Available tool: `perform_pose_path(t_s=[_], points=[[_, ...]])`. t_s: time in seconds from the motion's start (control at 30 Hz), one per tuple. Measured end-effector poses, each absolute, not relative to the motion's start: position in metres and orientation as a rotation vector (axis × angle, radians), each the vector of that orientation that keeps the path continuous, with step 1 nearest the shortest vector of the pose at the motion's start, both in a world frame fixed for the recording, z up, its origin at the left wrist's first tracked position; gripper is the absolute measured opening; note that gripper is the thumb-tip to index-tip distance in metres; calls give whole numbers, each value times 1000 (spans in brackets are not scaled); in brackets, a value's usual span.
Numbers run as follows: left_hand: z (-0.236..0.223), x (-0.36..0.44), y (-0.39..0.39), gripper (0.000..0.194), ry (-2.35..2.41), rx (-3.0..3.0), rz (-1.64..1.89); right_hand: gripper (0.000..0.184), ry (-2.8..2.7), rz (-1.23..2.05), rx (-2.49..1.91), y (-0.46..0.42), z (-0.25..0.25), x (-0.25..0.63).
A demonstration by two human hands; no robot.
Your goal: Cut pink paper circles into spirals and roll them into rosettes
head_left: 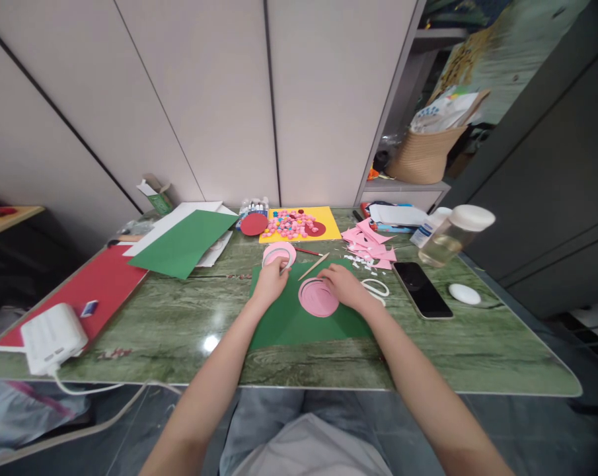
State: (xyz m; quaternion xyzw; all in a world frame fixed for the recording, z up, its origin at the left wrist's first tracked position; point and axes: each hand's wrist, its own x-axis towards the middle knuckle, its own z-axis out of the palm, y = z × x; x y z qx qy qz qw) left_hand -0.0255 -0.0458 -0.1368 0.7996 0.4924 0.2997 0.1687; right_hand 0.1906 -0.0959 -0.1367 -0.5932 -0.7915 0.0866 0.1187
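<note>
A green paper sheet (289, 327) lies in front of me with a pink paper circle (319, 301) on it. At the circle's upper right rim, my right hand (342, 285) has its fingers bent together on the edge. My left hand (273, 281) is closed at the lower edge of a pale ring (289, 263), which lies over another pink paper circle (277, 248); the fingers hide part of it. Between the hands lie a pale pointed stick (314, 266) and a thin red stick (306, 251). White-handled scissors (376, 288) rest right of my right wrist.
A yellow sheet (332, 221) bears many pink bits. Pink paper scraps (371, 241) lie to the right, near a phone (422, 289), a white oval object (464, 294) and a bottle (452, 238). Leftward are a green sheet (187, 241), a red sheet (103, 284) and a white power bank (54, 337).
</note>
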Motion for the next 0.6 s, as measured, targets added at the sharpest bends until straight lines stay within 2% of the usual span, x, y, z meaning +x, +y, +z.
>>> perform_pose_path(t_s=[0.2, 0.6], points=[[-139, -23, -47, 28, 1396, 2241, 842, 35, -2377, 202, -1703, -98, -145, 179], [-136, -22, -51, 27, 1332, 2131, 904, 35, -2297, 260, -1607, -97, -140, 188]])
